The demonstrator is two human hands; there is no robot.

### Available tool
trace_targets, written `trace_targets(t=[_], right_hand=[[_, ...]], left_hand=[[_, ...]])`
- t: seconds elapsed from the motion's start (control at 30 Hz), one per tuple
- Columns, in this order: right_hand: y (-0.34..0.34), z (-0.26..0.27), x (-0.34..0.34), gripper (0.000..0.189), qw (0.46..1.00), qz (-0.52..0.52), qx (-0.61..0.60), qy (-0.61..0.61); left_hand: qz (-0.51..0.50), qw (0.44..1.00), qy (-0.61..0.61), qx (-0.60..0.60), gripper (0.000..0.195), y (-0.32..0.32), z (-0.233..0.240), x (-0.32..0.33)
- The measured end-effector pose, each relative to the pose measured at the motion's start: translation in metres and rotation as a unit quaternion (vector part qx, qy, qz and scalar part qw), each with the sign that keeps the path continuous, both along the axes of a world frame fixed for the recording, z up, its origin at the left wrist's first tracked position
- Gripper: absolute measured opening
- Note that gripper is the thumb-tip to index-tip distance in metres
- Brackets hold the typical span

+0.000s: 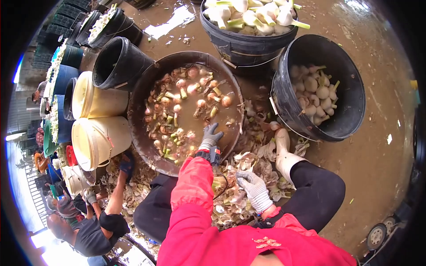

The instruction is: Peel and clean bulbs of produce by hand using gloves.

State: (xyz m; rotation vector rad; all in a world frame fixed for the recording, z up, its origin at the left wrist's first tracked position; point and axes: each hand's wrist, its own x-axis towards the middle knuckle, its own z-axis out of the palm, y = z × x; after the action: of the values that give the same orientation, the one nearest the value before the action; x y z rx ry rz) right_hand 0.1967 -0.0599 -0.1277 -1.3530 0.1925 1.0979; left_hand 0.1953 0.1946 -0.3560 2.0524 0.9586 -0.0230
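A wide dark tub of murky water stands before me, with unpeeled garlic bulbs floating mostly towards its far and left sides. Over the water near the tub's right side reaches my left hand in a grey glove, fingers spread, no bulb visible in it. My right hand, in a striped light glove, is above the heap of peeled skins between my legs. Its fingers are bent, and whether they hold anything is unclear. Peeled garlic bulbs lie in the black bucket at the right.
Another black bucket heaped with peeled garlic stands beyond the tub. Cream buckets and an empty-looking black bucket crowd the tub's left. A co-worker sits at the lower left. Wheels show at the lower right.
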Motion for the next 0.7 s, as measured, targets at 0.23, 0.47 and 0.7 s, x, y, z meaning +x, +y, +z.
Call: trace_targets(t=[0.23,0.47,0.7], right_hand=[[0.003,-0.006,-0.010,0.022,0.998,0.051,-0.019,-0.032],[-0.001,-0.008,-0.003,0.029,0.995,-0.074,0.034,-0.052],[0.002,-0.016,-0.020,0.047,0.983,-0.084,0.160,-0.028]], left_hand=[[-0.064,0.979,0.042,-0.189,0.062,0.012,-0.024,0.032],[0.035,0.883,-0.038,-0.467,0.065,-0.051,0.136,-0.023],[-0.127,0.977,-0.098,-0.142,0.069,-0.129,0.253,-0.092]])
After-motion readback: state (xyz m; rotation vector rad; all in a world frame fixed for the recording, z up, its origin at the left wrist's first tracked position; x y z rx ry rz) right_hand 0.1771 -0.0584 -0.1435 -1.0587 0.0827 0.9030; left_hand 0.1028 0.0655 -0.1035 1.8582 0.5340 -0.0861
